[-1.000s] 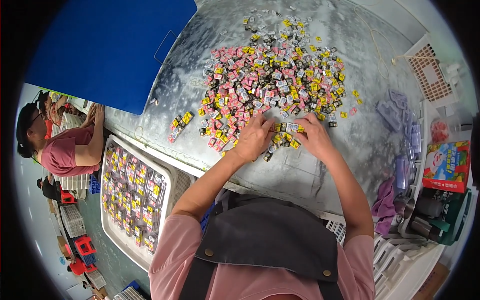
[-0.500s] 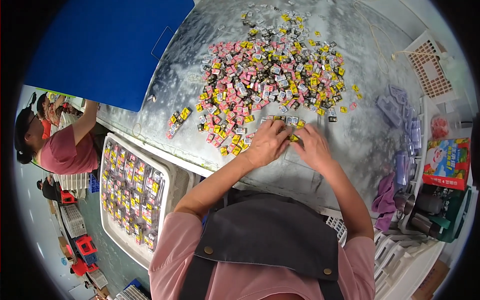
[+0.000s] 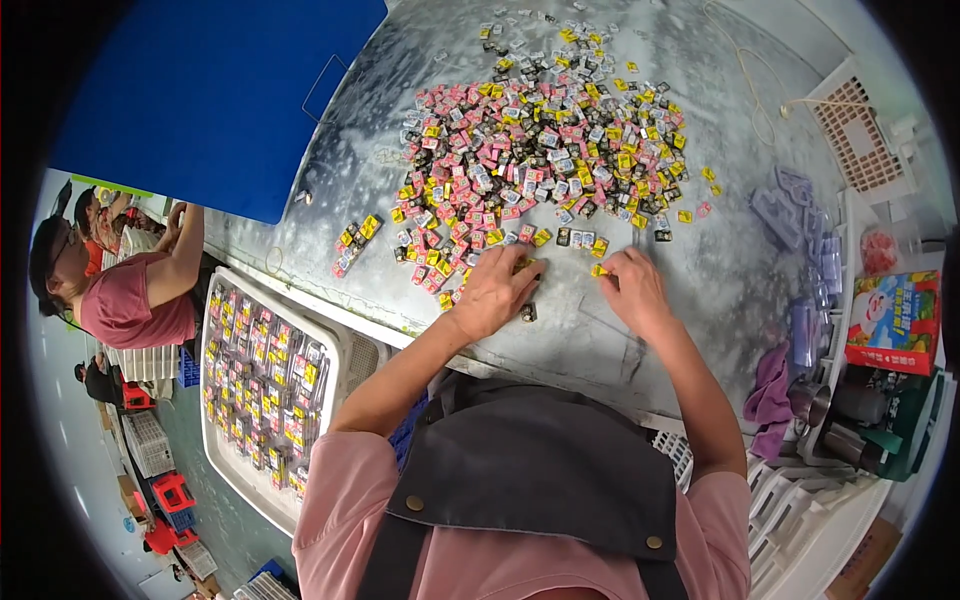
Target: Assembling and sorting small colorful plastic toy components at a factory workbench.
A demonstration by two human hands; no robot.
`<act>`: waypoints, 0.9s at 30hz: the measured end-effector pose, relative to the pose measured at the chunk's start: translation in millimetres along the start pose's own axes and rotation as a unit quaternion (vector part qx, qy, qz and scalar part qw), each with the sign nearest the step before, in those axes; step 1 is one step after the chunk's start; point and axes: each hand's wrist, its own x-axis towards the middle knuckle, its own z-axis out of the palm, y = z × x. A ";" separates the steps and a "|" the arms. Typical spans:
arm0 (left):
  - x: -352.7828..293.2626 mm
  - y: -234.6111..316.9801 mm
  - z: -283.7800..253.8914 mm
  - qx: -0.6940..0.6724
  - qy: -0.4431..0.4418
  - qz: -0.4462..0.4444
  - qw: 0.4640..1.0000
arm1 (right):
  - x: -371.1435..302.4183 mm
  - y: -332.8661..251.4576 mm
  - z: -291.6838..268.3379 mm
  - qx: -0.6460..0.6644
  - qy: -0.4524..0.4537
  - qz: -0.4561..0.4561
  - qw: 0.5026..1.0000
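Observation:
A large heap of small flat packets (image 3: 500, 160) in pink, yellow, black and white is spread over the grey table. My left hand (image 3: 490, 295) is at the heap's near edge, its thumb and fingers curled round a small yellow packet (image 3: 521, 265) that they partly hide. Just beside that thumb lies a loose black packet (image 3: 528, 313). My right hand (image 3: 637, 293) pinches another small yellow packet (image 3: 599, 270) at its fingertips. Beyond the gap between my hands sits a short row of black and white packets (image 3: 576, 238), with a yellow one at its right end.
A separate row of packets (image 3: 357, 245) lies left of the heap. At the lower left stands a white tray (image 3: 335, 395) of filled clear packs. A blue board (image 3: 210, 100) covers the far left. Clear plastic pieces (image 3: 790, 215) lie at right. A co-worker (image 3: 140, 295) is at left.
My hands have moved apart: the left went left and nearer to the heap's edge, the right slightly right. The short row and a loose black packet between them are now uncovered.

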 end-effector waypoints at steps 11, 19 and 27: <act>17.1 -9.8 -10.6 0.011 0.044 -0.086 0.995 | 19.2 2.1 -15.5 -0.060 -0.038 0.166 0.984; 34.6 -15.8 16.8 0.071 -0.014 -0.069 0.995 | 12.9 13.8 -9.2 0.020 0.028 0.064 0.997; 44.1 -12.3 15.4 0.013 -0.030 -0.100 0.994 | 31.3 23.7 1.3 0.046 0.003 0.012 0.999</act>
